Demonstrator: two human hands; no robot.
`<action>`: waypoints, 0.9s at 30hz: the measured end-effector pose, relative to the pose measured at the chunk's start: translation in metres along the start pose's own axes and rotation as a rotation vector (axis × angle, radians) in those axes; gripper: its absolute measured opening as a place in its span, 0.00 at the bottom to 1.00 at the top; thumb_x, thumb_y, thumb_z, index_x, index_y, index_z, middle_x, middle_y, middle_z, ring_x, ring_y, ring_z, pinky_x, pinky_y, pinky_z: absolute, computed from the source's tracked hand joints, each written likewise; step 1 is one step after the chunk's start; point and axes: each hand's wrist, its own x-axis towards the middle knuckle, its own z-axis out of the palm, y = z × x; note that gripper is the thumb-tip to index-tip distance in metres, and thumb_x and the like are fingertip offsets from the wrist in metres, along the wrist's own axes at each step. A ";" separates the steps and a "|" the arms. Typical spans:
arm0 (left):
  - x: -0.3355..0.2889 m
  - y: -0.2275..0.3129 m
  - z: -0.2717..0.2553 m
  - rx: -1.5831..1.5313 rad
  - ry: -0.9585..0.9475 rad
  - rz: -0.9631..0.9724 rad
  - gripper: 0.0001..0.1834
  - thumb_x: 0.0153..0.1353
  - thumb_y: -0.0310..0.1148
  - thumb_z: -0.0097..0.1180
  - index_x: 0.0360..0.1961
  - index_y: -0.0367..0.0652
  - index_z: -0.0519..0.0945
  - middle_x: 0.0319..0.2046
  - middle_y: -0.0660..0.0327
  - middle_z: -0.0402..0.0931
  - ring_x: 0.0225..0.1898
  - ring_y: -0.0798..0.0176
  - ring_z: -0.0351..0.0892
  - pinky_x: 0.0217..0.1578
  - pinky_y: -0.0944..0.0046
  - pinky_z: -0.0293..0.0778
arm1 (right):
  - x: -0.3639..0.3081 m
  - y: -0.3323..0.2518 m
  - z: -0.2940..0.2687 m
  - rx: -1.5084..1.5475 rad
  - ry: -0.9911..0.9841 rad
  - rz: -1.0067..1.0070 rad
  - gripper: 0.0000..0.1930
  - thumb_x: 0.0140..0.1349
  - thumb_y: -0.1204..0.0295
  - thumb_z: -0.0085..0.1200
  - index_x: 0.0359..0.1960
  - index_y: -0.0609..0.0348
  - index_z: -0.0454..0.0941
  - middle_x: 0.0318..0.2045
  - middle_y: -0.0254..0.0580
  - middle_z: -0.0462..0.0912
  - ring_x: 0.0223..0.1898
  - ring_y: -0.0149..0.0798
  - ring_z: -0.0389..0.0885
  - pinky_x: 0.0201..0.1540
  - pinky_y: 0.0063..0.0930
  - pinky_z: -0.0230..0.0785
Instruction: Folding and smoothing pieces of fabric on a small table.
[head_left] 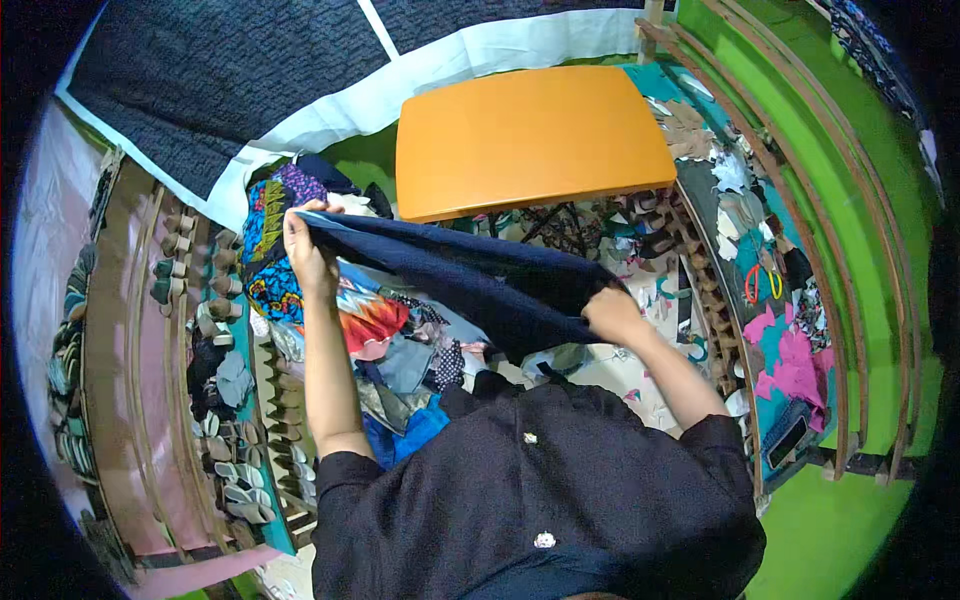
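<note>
A long piece of dark navy cloth, perhaps a garment, is stretched in the air across the front of my body. At its left end my left hand is raised, its fingers closed on the edge, where a paler blue strip shows. My right hand sits lower and grips the wider right end, its fingertips partly hidden in the dark folds. Below the cloth, a heap of mixed fabrics in grey, blue, red and polka dots lies by my left forearm.
An orange table stands ahead. Shoe-shaped forms fill racks at left. The right-hand bench holds pink scraps, scissors with red and yellow handles and a phone. Offcuts litter the floor.
</note>
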 end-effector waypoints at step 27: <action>-0.008 -0.016 -0.042 0.576 0.040 0.116 0.16 0.65 0.41 0.40 0.24 0.45 0.64 0.23 0.73 0.56 0.27 0.77 0.53 0.29 0.75 0.54 | -0.035 0.055 -0.095 0.084 0.768 0.456 0.12 0.42 0.79 0.53 0.29 0.60 0.65 0.25 0.50 0.73 0.29 0.57 0.73 0.33 0.46 0.62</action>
